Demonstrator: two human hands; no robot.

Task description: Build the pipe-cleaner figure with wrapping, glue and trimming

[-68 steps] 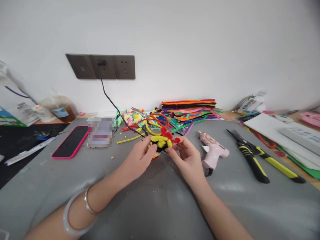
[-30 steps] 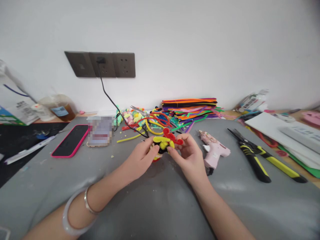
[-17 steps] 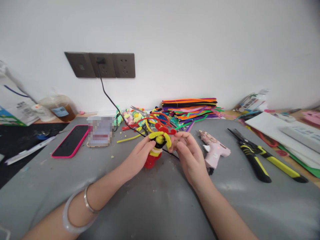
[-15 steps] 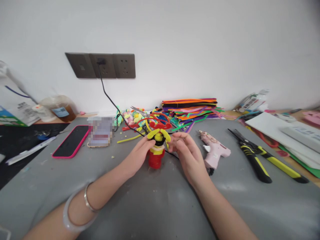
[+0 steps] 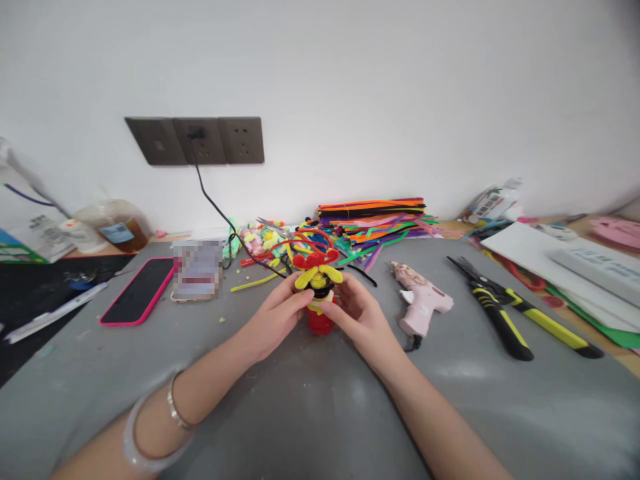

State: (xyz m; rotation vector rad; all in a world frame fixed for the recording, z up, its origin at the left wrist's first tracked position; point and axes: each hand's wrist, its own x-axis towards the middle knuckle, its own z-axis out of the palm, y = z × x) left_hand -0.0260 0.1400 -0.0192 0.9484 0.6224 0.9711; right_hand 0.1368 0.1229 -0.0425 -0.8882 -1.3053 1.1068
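Observation:
Between my hands, at the middle of the grey mat (image 5: 300,413), stands a small pipe-cleaner figure (image 5: 320,323). Its base is red, its middle black and yellow, with yellow leaf-like pieces and red loops on top. My left hand (image 5: 283,313) grips it from the left, thumb on the black band. From the right, my right hand (image 5: 357,310) closes round it with the thumb on the pale band just above the red part. The fingers behind the figure are hidden.
A pink glue gun (image 5: 423,303) and black-yellow pliers (image 5: 505,313) lie to the right. Bundled pipe cleaners (image 5: 373,210), pompoms (image 5: 270,240) and scissors (image 5: 273,225) are at the back. Leftward are a pink-edged phone (image 5: 140,290), another phone (image 5: 197,270) and a plugged-in cable (image 5: 210,200).
My right hand has come in from beside the figure to grip it, thumb on its front. The left hand stays on it. The camera view has shifted slightly.

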